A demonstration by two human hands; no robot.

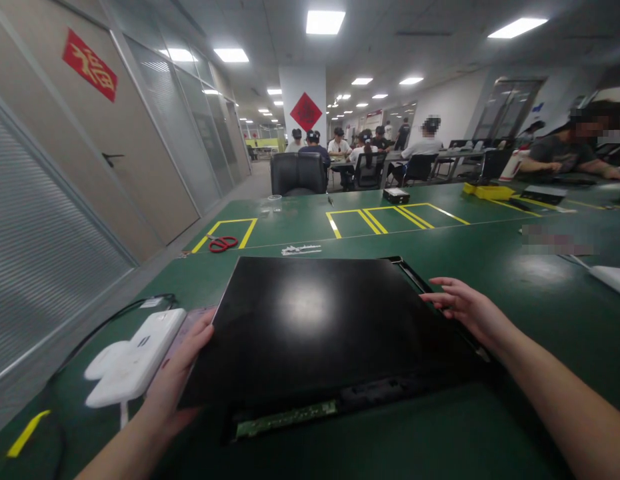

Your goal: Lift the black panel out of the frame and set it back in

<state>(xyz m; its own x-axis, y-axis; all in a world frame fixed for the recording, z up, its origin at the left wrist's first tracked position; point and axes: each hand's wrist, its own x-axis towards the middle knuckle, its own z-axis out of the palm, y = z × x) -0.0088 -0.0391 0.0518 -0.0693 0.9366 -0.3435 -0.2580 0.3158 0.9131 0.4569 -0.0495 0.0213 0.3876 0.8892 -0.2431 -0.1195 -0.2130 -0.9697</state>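
A black, glossy flat screen panel [310, 320] lies before me, its left side raised. My left hand [183, 363] grips its left edge, thumb on top. Beneath it, partly covered, is a black frame [410, 273] whose rim shows at the upper right. A strip of green circuit board [287, 420] is visible under the near edge. My right hand [465, 310] is at the right side with fingers spread, the fingertips close to the panel's edge; whether they touch it I cannot tell.
On the green table [490, 267] are a white device [140, 360] with cables at left, red-handled scissors [223, 244], small white pieces [301, 250], a small black box [396, 196] and a yellow tray [490, 192]. Several people sit beyond; one person [565, 153] works at far right.
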